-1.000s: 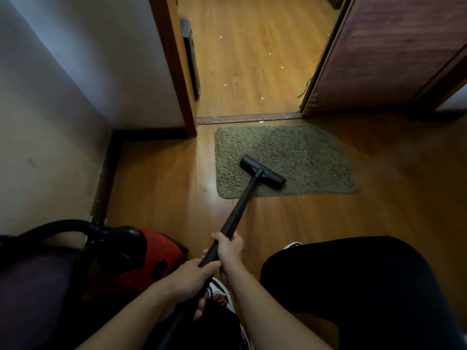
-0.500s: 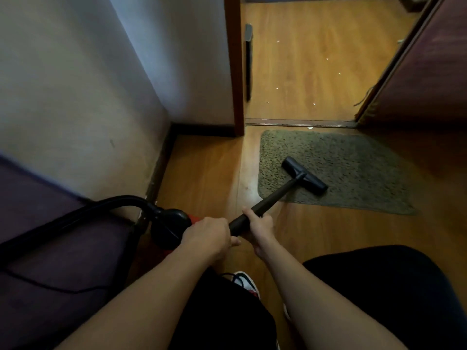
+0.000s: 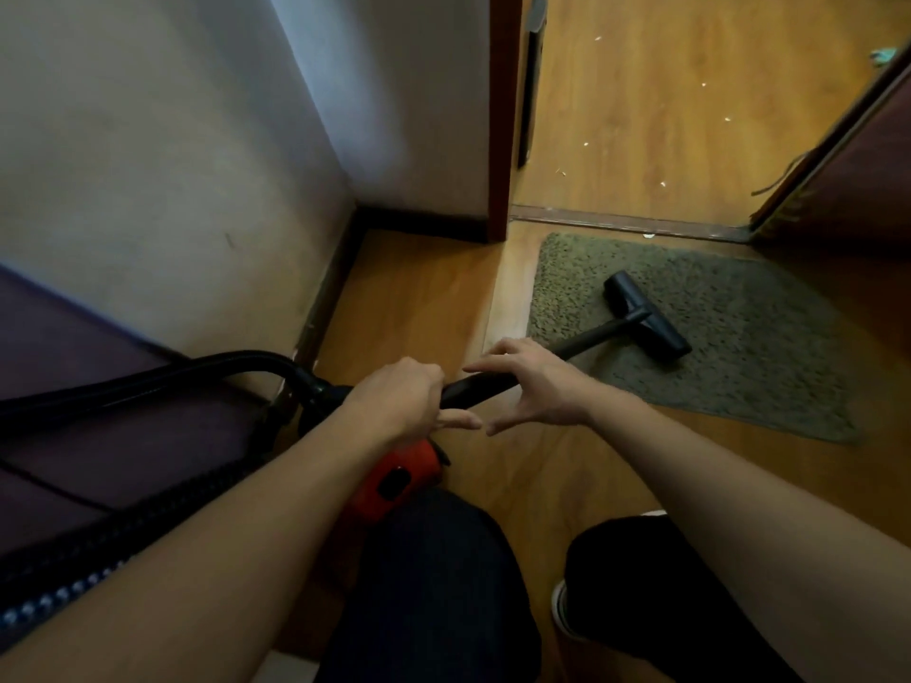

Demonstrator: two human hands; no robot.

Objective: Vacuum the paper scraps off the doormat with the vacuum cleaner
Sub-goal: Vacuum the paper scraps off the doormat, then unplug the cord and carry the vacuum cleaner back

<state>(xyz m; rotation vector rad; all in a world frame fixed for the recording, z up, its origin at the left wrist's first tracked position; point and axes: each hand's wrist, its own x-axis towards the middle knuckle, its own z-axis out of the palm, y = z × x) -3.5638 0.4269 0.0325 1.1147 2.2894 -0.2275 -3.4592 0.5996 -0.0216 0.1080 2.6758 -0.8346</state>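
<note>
The olive-green doormat [image 3: 749, 347] lies on the wood floor in front of the doorway. The vacuum's black nozzle [image 3: 646, 315] rests on the mat's left half, at the end of the black wand [image 3: 591, 337]. My left hand [image 3: 399, 401] grips the wand's near end, where the hose [image 3: 148, 382] joins it. My right hand [image 3: 532, 382] hovers over the wand with fingers spread and holds nothing. The red vacuum body [image 3: 399, 478] sits below my left hand. No scraps show on the mat; one white scrap [image 3: 648, 235] lies at the threshold.
Small paper scraps [image 3: 586, 143] dot the floor beyond the doorway. The wooden door frame [image 3: 500, 115] and pale wall stand to the left, and a dark open door [image 3: 862, 165] to the right. My dark-trousered legs [image 3: 434, 584] and a shoe [image 3: 559, 608] fill the foreground.
My right hand has let go of the wand and spread its fingers. The view has swung left. The nozzle stays on the mat's left half.
</note>
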